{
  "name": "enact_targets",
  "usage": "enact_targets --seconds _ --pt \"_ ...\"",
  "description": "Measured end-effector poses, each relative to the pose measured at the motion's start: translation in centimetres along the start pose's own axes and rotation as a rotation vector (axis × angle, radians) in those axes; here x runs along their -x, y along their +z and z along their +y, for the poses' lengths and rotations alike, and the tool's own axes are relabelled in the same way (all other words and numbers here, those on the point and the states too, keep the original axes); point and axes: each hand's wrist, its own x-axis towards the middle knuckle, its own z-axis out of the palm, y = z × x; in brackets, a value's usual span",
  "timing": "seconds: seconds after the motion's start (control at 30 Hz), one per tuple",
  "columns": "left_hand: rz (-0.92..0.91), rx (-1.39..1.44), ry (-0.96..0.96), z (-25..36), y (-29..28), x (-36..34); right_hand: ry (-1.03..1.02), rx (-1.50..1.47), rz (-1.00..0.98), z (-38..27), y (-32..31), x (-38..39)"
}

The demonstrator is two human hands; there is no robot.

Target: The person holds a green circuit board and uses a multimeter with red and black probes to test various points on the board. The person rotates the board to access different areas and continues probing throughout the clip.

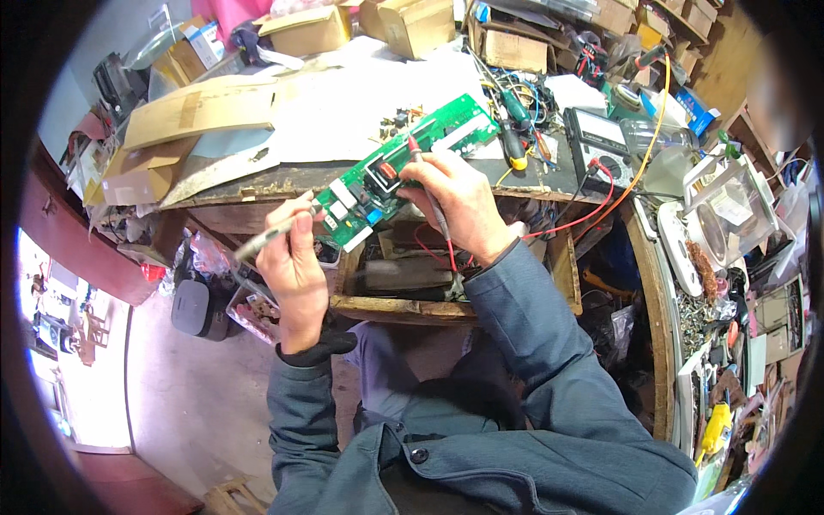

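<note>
My left hand point(296, 257) is closed on a pale, pen-like tool point(262, 240), at the lower left end of a long green circuit board point(356, 225). The board is tilted up to the right above the bench's front edge and carries white, black and blue parts. My right hand point(451, 202) grips a red-tipped probe point(415, 148) over the board's middle, fingers at the board. A red lead point(558, 230) runs rightward to a multimeter point(592, 137) on the bench.
The bench point(515, 172) holds cardboard point(197, 107), boxes, screwdrivers point(513, 146) and tangled wires. Below is an open wooden drawer point(403, 309). Cluttered parts and a clear plastic housing point(721, 215) crowd the right side. A bin point(197, 305) stands on the floor at left.
</note>
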Motion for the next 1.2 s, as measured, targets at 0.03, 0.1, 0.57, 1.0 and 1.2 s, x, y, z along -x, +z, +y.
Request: enact_targets --seconds 0.03,0.1,0.57,1.0,1.2 --pt "-0.065 -0.068 0.127 0.2 -0.1 -0.1 0.001 -0.009 0.003 0.1 0.1 0.0" --pt "-0.188 -0.113 0.263 0.7 0.7 -0.5 0.012 -0.019 0.007 0.1 0.1 0.0" --pt "-0.349 -0.477 0.422 0.8 0.9 0.1 0.592 -1.011 -0.057 -1.5 -3.1 -0.1" --pt "-0.368 -0.501 0.412 1.4 1.2 -0.2 0.54 -0.755 -0.15 -1.4 -1.4 0.0" --pt "-0.41 -0.506 0.412 2.1 1.6 -0.2 0.443 -0.746 -0.039 -0.4 0.6 0.6"
